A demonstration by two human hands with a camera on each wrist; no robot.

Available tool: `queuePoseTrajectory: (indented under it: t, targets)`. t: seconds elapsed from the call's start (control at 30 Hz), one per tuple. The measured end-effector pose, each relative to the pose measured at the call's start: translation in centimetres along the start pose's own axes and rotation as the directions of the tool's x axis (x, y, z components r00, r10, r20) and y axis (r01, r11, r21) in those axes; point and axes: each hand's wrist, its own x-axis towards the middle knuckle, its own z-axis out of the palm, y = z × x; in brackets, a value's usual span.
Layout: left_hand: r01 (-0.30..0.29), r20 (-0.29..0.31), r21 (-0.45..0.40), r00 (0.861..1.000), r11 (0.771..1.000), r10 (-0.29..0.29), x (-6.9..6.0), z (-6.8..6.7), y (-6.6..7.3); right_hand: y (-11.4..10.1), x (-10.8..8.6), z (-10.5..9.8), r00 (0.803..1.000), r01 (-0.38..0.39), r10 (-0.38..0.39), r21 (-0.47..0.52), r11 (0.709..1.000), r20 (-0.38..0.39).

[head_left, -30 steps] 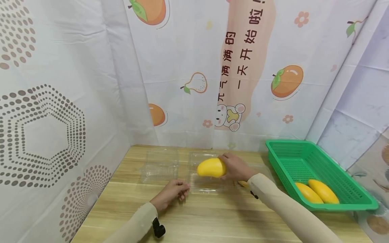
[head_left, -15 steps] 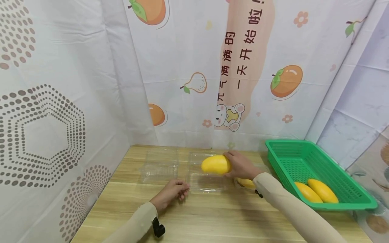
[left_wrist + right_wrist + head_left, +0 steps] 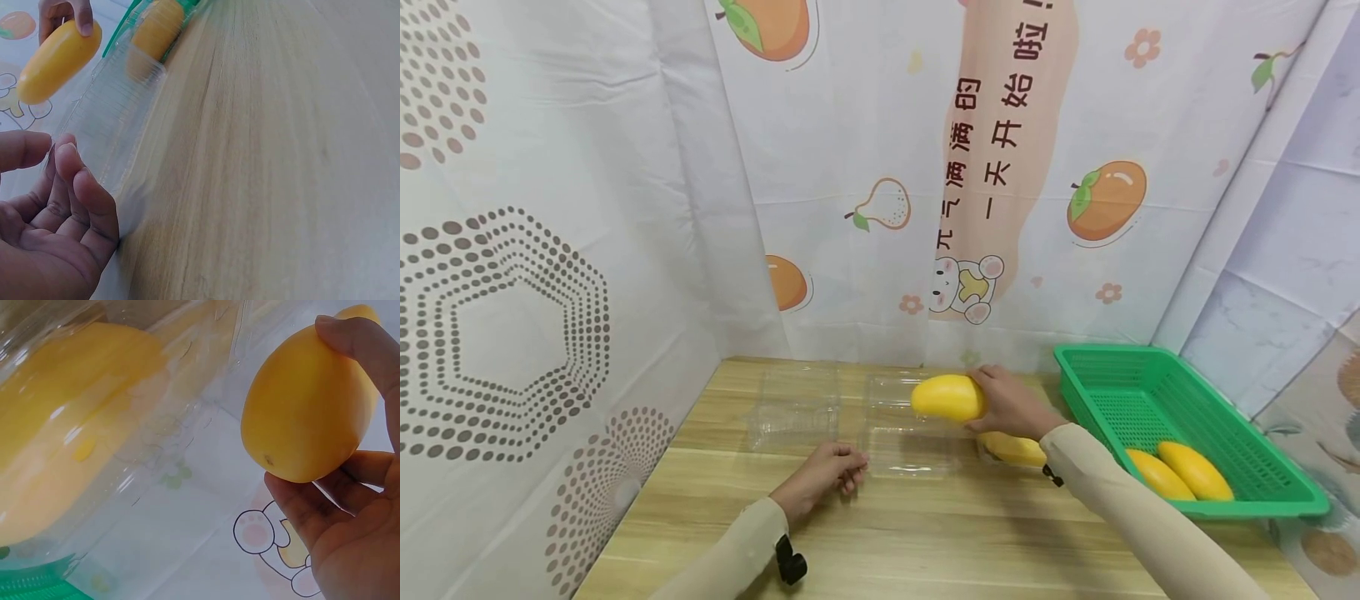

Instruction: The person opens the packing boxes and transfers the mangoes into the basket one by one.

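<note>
Above the middle clear plastic container (image 3: 906, 468), my right hand (image 3: 1011, 404) grips a yellow mango (image 3: 947, 397) by its right end. In the right wrist view, the thumb and fingers of my right hand (image 3: 356, 519) lie on opposite sides of the mango (image 3: 300, 406). My left hand (image 3: 823, 479) rests at the container's left edge, fingers loosely curled. In the left wrist view, thumb and fingertips of my left hand (image 3: 62, 219) nearly meet beside the clear plastic (image 3: 115, 119); no firm grip shows. Another mango (image 3: 1015, 450) lies in a clear container at the right, partly behind my right hand.
Another clear container (image 3: 793, 417) stands at the left of the wooden table (image 3: 880, 542). A green basket (image 3: 1255, 510) with two mangoes (image 3: 1195, 471) stands at the right. Printed curtains hang behind the table and along both sides.
My right hand has moved right and slightly up with its mango, uncovering more of the mango in the right container. My left hand has stayed in place.
</note>
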Motion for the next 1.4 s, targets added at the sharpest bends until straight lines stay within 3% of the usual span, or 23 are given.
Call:
queuePoseTrajectory:
  t: [0.77,1.4]
  targets:
    - [0.003,-0.015,0.015,1.0,1.0,-0.003,-0.1,0.2,0.1,1.6,-1.4,-1.4,0.996,-0.092,0.092,0.017,0.996,0.005]
    - [0.013,-0.013,0.0,1.0,1.0,-0.013,0.0,0.1,0.0,3.9,-3.1,-2.4,0.98,-0.195,0.196,0.038,0.98,-0.025]
